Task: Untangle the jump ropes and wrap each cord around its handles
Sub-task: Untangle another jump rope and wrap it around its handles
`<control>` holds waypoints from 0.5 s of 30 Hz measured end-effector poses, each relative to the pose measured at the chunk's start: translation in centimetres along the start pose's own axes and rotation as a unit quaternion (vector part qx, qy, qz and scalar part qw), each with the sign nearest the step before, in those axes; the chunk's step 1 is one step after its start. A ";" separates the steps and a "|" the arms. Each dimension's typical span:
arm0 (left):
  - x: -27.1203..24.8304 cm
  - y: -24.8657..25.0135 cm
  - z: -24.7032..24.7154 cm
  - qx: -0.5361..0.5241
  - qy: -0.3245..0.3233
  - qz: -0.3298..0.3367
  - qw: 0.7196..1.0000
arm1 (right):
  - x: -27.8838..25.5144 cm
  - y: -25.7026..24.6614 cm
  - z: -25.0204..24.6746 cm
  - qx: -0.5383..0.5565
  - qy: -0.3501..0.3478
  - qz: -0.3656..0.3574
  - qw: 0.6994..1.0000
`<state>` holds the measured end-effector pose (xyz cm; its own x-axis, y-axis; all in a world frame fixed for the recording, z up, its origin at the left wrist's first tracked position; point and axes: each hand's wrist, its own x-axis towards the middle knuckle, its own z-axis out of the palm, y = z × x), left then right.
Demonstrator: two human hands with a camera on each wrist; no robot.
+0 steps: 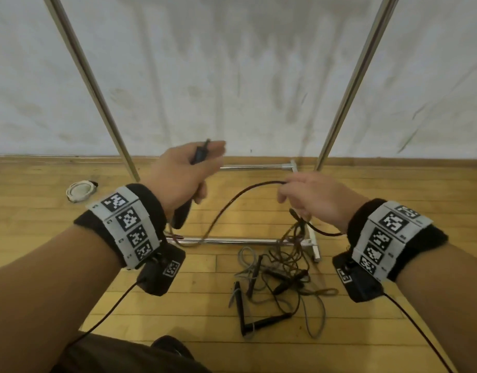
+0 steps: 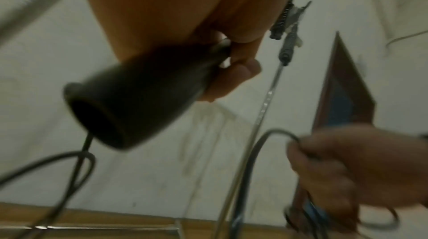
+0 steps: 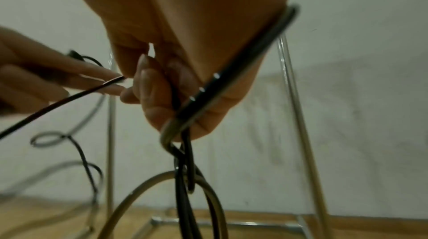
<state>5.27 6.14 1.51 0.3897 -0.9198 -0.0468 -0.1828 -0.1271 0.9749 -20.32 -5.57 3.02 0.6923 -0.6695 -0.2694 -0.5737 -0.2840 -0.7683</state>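
My left hand [image 1: 188, 168] is raised and grips a black jump-rope handle [image 1: 181, 214]; the handle's butt [image 2: 129, 107] fills the left wrist view. A dark cord [image 1: 232, 200] arcs from below that handle across to my right hand [image 1: 310, 195], which pinches it; the cord [image 3: 231, 70] crosses the palm in the right wrist view. From the right hand, cords drop to a tangled pile of ropes and black handles [image 1: 275, 278] on the wooden floor.
A chrome rack frame stands ahead, with two slanted poles [image 1: 97, 98] and floor bars [image 1: 232, 241] just behind the pile. A coiled white cord [image 1: 79, 191] lies at the left. A stained white sheet hangs behind. My knee [image 1: 151, 356] is at the bottom.
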 end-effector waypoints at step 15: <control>0.3 3.4 -0.3 -0.154 0.043 0.059 0.985 | -0.1 2.4 -0.1 -0.092 0.054 -0.055 0.993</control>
<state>5.05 5.54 4.92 0.4595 -0.8849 0.0756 0.0467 0.1091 0.9929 -21.79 -6.28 1.28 0.7100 -0.6941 -0.1186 -0.5746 -0.4738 -0.6673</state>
